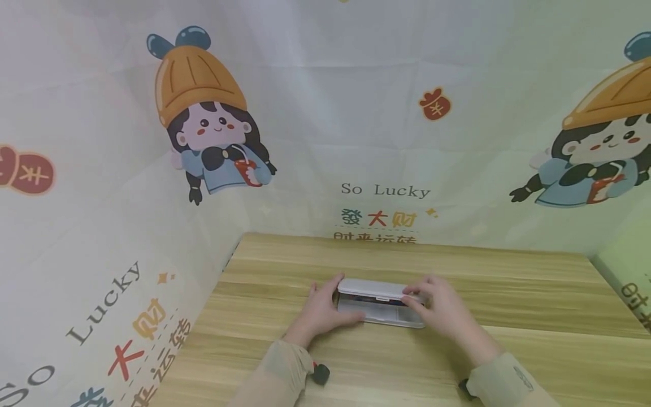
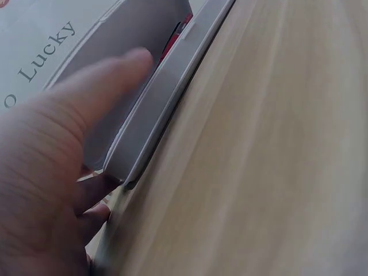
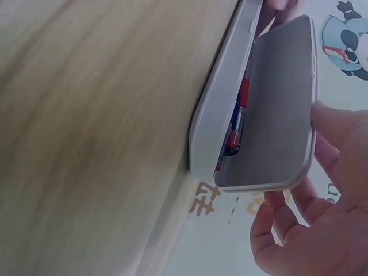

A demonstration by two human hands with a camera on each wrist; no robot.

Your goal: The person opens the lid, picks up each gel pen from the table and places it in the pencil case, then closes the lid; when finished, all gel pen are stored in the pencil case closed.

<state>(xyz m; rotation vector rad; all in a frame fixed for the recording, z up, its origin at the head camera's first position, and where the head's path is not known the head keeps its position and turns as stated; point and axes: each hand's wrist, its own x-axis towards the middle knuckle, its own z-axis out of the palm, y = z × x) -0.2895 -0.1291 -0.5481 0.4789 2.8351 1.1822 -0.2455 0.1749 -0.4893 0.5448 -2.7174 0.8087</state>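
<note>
A white pencil case lies lengthwise on the table, its hinged lid raised partway at the back. Inside, the right wrist view shows pens with red and blue parts. My left hand holds the case's left end, with fingers behind that end; in the left wrist view the thumb is blurred and reaches over the opening. At the right end, my right hand pinches the lid, the thumb on its free edge and fingers behind it.
The wood-grain table extends around the case on all sides. A printed cloth with cartoon figures and lettering hangs behind the table and along its left side. Small dark objects sit at both sleeve cuffs.
</note>
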